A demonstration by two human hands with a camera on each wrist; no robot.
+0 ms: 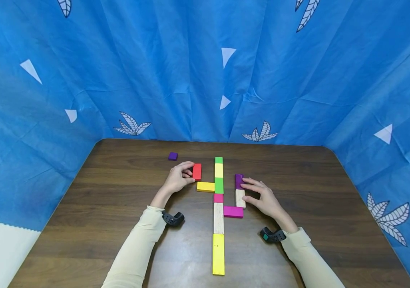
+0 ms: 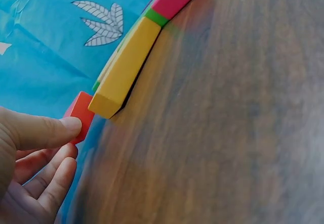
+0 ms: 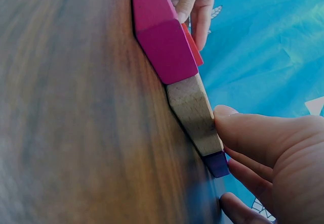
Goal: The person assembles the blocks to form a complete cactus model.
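Observation:
My left hand pinches a red block between thumb and fingers, just past the outer end of a yellow-orange block. In the left wrist view the thumb presses on the red block. My right hand lies along the right side of a short column. Its fingers touch a purple block, while its thumb touches a plain wooden block. The right wrist view shows the thumb at the wooden block's edge, with the fingers loosely bent. A magenta block lies below that column.
A long row of blocks runs down the middle, with a green block, a whitish block and a long yellow block. A small dark purple block lies apart at the back left. Blue curtain surrounds the wooden table.

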